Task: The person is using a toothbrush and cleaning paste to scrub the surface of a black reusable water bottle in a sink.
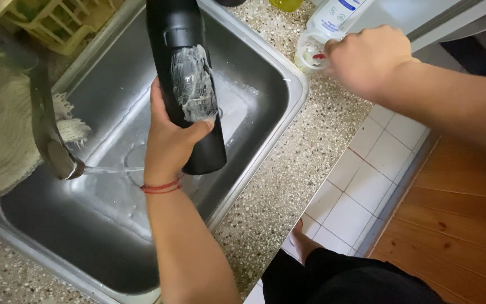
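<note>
Speckled stone countertop (288,186) rims a steel sink (265,84). Over its basin, the left hand (170,141) wraps a tall black bottle (189,84) mid-body; rigid, soapy, probably slippery. Right hand (367,59) grips a clear dish-soap bottle (319,39) at the counter's far edge. Running faucet (49,129) crowds the left.

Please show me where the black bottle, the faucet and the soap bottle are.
black bottle (206,152): head view, lower body.
faucet (43,112): head view, middle of spout.
soap bottle (333,14): head view, white label.

Speckled stone countertop (288,186) w/ inset steel sink (265,62), plastic bottle (324,28) on top.
</note>
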